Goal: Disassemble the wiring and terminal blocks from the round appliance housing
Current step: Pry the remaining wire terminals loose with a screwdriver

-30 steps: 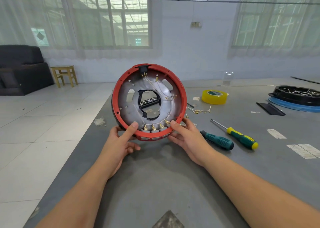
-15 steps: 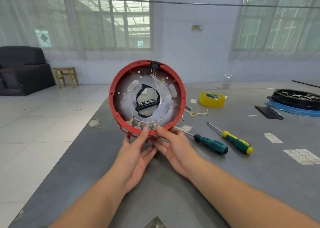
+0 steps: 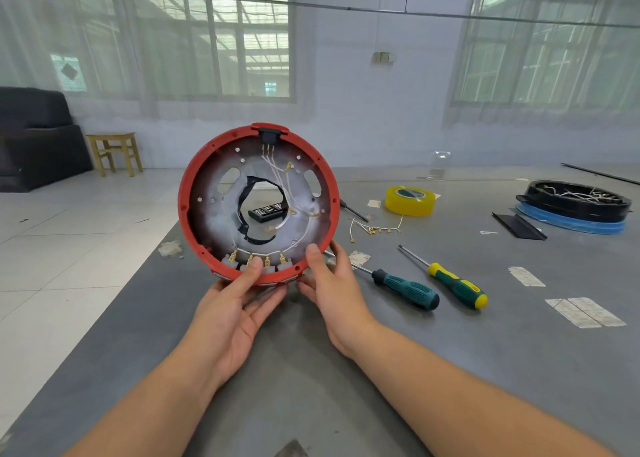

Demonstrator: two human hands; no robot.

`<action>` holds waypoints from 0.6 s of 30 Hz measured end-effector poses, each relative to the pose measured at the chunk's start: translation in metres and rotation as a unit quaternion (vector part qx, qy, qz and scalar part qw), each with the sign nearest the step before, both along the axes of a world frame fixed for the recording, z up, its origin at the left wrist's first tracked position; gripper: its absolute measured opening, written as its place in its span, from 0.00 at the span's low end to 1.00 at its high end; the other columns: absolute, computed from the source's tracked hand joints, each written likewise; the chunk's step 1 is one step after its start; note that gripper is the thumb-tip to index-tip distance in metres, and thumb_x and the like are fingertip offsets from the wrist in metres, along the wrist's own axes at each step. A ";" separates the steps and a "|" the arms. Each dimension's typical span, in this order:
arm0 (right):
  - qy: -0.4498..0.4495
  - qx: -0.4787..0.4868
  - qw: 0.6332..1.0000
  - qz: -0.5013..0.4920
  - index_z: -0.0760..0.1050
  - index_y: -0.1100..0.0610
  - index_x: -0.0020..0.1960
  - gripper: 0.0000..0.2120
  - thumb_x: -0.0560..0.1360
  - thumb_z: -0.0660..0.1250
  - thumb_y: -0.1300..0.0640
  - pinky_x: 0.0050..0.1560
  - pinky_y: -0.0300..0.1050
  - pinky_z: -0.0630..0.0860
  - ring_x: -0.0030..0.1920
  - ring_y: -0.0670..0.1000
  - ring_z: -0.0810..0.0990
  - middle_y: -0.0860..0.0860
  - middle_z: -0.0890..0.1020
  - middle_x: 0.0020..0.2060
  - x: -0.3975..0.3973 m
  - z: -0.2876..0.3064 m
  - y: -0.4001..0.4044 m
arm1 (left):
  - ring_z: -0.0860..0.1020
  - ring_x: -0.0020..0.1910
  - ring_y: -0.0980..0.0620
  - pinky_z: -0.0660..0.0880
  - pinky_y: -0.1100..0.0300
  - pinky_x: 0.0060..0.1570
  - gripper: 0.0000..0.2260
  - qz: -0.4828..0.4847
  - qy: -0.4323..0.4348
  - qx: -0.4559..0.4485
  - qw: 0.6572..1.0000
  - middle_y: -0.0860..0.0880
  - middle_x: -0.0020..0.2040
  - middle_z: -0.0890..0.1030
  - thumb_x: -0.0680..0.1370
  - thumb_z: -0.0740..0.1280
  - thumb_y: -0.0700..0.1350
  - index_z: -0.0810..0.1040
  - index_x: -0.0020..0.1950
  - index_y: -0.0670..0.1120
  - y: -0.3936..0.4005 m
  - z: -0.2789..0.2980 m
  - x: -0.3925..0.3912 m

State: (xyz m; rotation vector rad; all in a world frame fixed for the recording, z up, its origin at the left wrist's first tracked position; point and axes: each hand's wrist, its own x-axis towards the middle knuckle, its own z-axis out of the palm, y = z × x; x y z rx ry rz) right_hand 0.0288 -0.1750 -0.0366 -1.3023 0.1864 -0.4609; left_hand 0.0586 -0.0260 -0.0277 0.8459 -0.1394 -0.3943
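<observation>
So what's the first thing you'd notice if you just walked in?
The big red round housing, held upright in the middle above the grey table by the left hand and right hand. White wires cross its inside. To its right lie two screwdrivers and a yellow tape roll.

bare table [image 3: 311, 387] at lower centre, two screwdrivers [image 3: 408, 288] at right, tape roll [image 3: 410, 200] and loose wires [image 3: 375, 228] beyond
</observation>
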 end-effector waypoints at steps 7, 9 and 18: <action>0.039 -0.081 0.996 -0.011 0.69 0.40 0.68 0.23 0.74 0.62 0.38 0.67 0.59 0.75 0.62 0.54 0.82 0.46 0.83 0.60 0.004 -0.003 0.003 | 0.85 0.57 0.36 0.85 0.51 0.47 0.23 -0.026 0.007 -0.009 1.000 0.36 0.61 0.85 0.78 0.72 0.42 0.73 0.72 0.41 0.001 0.002 -0.001; 0.040 -0.086 0.995 0.007 0.70 0.41 0.66 0.19 0.76 0.61 0.40 0.66 0.58 0.77 0.61 0.54 0.83 0.46 0.84 0.60 0.004 -0.004 0.003 | 0.85 0.56 0.35 0.85 0.51 0.47 0.20 -0.028 0.011 -0.006 1.000 0.35 0.60 0.85 0.81 0.70 0.40 0.73 0.72 0.40 0.001 0.001 0.000; 0.050 -0.181 0.982 0.034 0.67 0.43 0.72 0.21 0.80 0.64 0.43 0.62 0.54 0.79 0.58 0.52 0.84 0.48 0.85 0.58 -0.004 -0.001 -0.003 | 0.84 0.58 0.33 0.85 0.50 0.46 0.21 -0.011 0.020 -0.019 1.000 0.33 0.60 0.84 0.80 0.69 0.37 0.73 0.73 0.37 0.009 -0.002 0.010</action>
